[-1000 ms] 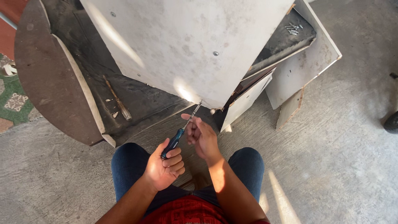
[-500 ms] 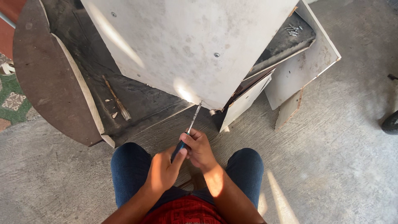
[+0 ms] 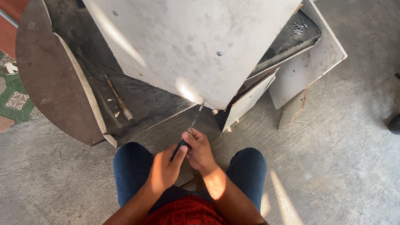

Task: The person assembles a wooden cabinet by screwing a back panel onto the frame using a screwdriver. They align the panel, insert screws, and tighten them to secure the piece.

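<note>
Right hand [image 3: 201, 151] — lower centre of frame, fingers closed around the screwdriver [image 3: 188, 134] at the top of its dark handle. Left hand [image 3: 164, 170] — just below and left of it, curled shut on the butt of the same handle, index finger laid along it. Screwdriver: slim metal shaft, dark blue-black grip, slanting up and right; its tip meets the lower edge of the white panel [image 3: 196, 46], though whether it sits in a screw head cannot be told. Step in hand, by judgement: working a fastener at that lower edge; the next move would call for steady push along the shaft with the tip kept seated. White panel: large, flat, scuffed and dusty laminate, tilted across upper centre, two small screw heads showing on its face. Beneath and right of it — more white boards [image 3: 306, 73] with raw chipboard edges, stacked askew. Loose screws [image 3: 298, 27]: small bright cluster, upper right, on a dark board. Round brown board [image 3: 50, 83]: curved, matt, left of frame. Rusty rod [image 3: 119, 98]: thin, lying on the grimy black sheet, left of centre. Floor [image 3: 341, 166]: grey rough concrete, streaked with sunlight. Knees in blue denim flank both hands.
</note>
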